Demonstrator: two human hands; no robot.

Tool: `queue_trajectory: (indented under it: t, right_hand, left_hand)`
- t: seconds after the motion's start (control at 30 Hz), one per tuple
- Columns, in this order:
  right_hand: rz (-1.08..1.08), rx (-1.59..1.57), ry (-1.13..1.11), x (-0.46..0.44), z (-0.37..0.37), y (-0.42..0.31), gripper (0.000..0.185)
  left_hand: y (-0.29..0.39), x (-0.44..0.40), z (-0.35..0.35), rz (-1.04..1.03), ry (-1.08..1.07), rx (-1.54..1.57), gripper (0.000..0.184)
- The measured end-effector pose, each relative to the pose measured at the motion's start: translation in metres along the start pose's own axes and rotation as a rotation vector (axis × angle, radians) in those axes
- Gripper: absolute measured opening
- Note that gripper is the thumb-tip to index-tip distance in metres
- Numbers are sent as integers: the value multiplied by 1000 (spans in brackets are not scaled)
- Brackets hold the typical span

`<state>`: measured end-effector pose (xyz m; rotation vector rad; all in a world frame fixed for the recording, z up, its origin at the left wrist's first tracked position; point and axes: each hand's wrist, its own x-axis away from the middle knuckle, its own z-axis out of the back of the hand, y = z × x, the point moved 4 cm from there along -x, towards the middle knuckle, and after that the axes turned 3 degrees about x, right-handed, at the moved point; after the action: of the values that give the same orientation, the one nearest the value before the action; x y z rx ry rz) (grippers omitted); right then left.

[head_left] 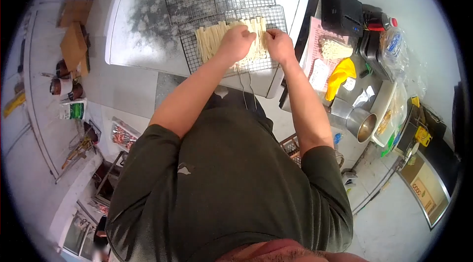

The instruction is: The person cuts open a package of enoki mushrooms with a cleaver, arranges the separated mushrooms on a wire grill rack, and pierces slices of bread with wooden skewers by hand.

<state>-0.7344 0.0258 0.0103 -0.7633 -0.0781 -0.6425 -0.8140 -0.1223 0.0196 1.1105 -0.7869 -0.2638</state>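
One row of thin, pale yellow strips (209,42), laid side by side on a black wire-mesh rack (188,51). Left hand (238,42): over the row's middle, fingers bunched together; I cannot tell from here whether they grip a strip. Right hand (279,46): at the row's right end, fingertips drawn together, grip likewise unclear to me. Beneath: white smooth-topped table (118,47). Right: crumpled bright-yellow cloth (341,75), silvery metal pot (359,123).

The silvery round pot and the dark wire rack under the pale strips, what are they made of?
Silvery round pot: likely stainless steel or aluminium, shiny, judging by bright reflections. Dark wire rack: probably metal, dull; thin, straight crossing wires suggest it.
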Motion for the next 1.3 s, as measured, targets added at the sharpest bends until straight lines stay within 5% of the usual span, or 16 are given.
queue_trajectory:
  t: [0.1, 0.2, 0.43, 0.57, 0.97, 1.13, 1.3]
  right_hand:
    - [70, 77, 65, 2, 0, -10, 34]
    - [208, 224, 207, 8, -10, -19, 37]
    - [328, 258, 231, 2, -22, -19, 37]
    - [278, 231, 292, 7, -14, -26, 34]
    - [250, 145, 273, -1, -22, -21, 24]
    - [250, 52, 408, 23, -5, -11, 31]
    - [-292, 37, 150, 121, -14, 27, 30]
  left_hand:
    - [-8, 8, 20, -483, 243, -379, 44]
    - [-20, 5, 29, -612, 356, -909, 54]
    - [-26, -10, 38, -584, 204, -845, 52]
    - [-47, -16, 77, -535, 529, -656, 30]
    - [-49, -10, 70, -632, 342, -785, 22]
    - [-43, -41, 112, -614, 487, -605, 24]
    - [-5, -118, 187, -484, 616, -869, 43]
